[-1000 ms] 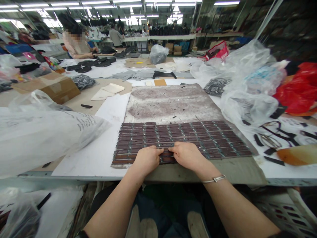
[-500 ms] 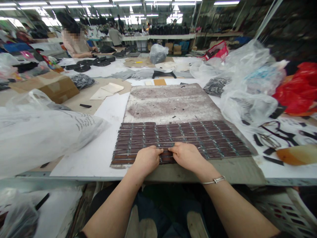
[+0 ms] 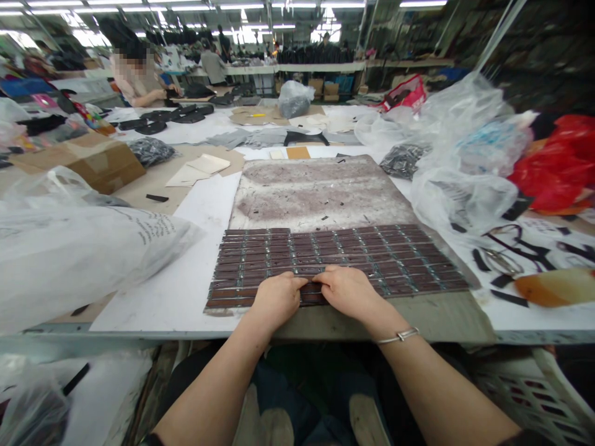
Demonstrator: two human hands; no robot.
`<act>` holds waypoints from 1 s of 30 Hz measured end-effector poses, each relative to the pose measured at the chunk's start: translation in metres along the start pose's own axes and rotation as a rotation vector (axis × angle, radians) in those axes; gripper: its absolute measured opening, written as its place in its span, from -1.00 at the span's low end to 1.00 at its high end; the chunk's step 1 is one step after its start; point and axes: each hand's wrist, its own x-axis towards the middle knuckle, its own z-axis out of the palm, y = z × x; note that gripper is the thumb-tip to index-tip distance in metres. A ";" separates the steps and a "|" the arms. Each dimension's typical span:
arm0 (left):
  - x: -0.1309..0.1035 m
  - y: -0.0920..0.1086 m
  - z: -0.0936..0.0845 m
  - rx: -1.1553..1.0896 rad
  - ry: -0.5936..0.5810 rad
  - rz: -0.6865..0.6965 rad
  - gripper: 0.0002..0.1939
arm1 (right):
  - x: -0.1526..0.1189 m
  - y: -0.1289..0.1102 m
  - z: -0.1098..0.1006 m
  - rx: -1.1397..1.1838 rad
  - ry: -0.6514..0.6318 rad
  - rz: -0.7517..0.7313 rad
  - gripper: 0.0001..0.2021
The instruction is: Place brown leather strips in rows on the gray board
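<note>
Rows of narrow dark brown strips (image 3: pixel 348 251) lie side by side on a worn, stained board (image 3: pixel 297 192). Greenish-grey marks cross the strips in lines. At the near rows, my left hand (image 3: pixel 277 298) is closed, its fingertips pinched on a dark brown strip. My right hand (image 3: pixel 348 290), wearing a silver bracelet (image 3: pixel 400 336) at the wrist, is closed on the same strip from the right. The fingertips point at each other with a small gap between them. The curled fingers hide part of the strip underneath.
A large white plastic bag (image 3: pixel 83 248) stands at the left, a cardboard box (image 3: pixel 88 162) behind it. Clear bags (image 3: pixel 465 192) and a red bag (image 3: pixel 562 164) crowd the right, near scissors (image 3: pixel 504 261) and black scraps. Another person (image 3: pixel 137 74) works across the table.
The whole view has shifted slightly, so everything sits a little further left. My hands stay at the same strip, with their fingertips slightly closer together.
</note>
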 end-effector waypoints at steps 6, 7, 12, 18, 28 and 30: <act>0.001 0.001 -0.001 -0.012 -0.011 -0.012 -0.58 | 0.000 -0.001 0.000 0.003 0.000 0.002 -0.62; 0.001 0.001 -0.001 -0.012 -0.012 -0.013 -0.58 | 0.001 0.000 0.001 0.004 -0.002 0.002 -0.62; 0.001 0.001 0.000 -0.007 -0.002 -0.004 -0.57 | 0.001 0.000 0.003 0.002 0.009 -0.001 -0.63; 0.000 0.001 0.001 -0.014 0.012 -0.008 -0.58 | -0.002 0.002 -0.001 0.008 -0.001 0.010 -0.63; -0.001 -0.001 -0.004 0.032 -0.005 -0.045 -0.59 | -0.005 0.010 -0.003 -0.023 0.000 0.046 -0.67; 0.000 -0.001 -0.004 0.029 -0.002 -0.041 -0.59 | -0.004 0.010 -0.001 -0.008 0.019 0.041 -0.68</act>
